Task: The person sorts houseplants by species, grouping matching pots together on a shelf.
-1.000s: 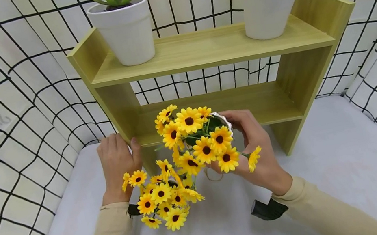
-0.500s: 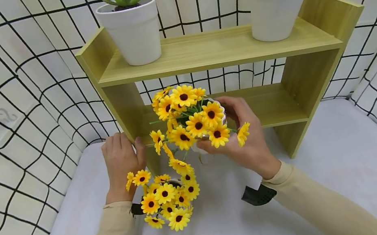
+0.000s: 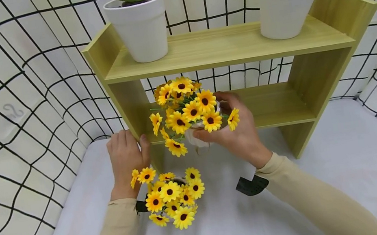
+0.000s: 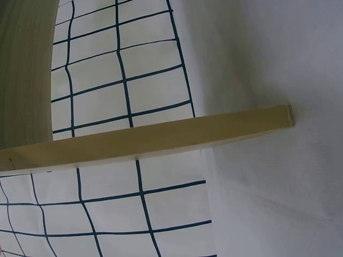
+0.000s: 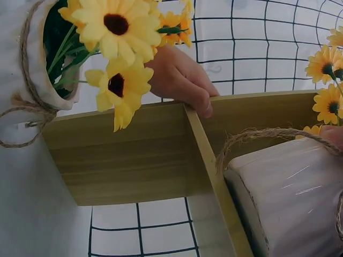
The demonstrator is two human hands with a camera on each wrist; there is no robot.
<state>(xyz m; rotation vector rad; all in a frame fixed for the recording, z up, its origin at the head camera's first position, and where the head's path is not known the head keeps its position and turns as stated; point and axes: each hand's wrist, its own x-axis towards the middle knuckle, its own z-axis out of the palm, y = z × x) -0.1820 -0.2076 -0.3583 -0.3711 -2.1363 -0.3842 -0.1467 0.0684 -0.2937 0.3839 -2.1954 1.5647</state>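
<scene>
My right hand [image 3: 239, 136] grips a white flowerpot [image 3: 197, 140] of yellow artificial daisies [image 3: 191, 111], thumb on its near side. In the right wrist view this pot [image 5: 295, 187], tied with twine, is tilted over the front edge of the lower shelf board. My left hand [image 3: 126, 160] holds the left side panel of the wooden shelf [image 3: 224, 64]; its thumb lies on the panel's edge. A second pot of yellow daisies [image 3: 171, 196] stands on the table beside my left wrist; the right wrist view shows its ribbed white pot [image 5: 19, 64].
Two white pots with green succulents stand on the upper board, one at left [image 3: 141, 30] and one at right [image 3: 287, 5]. Black wire mesh [image 3: 15, 120] over white sheeting surrounds the back and sides. White cloth [image 3: 228, 226] covers the table.
My right hand has carried the flowerpot forward and slightly left, up to the lower board. Its flowers have come apart from those of the standing pot. My left hand keeps its hold on the shelf.
</scene>
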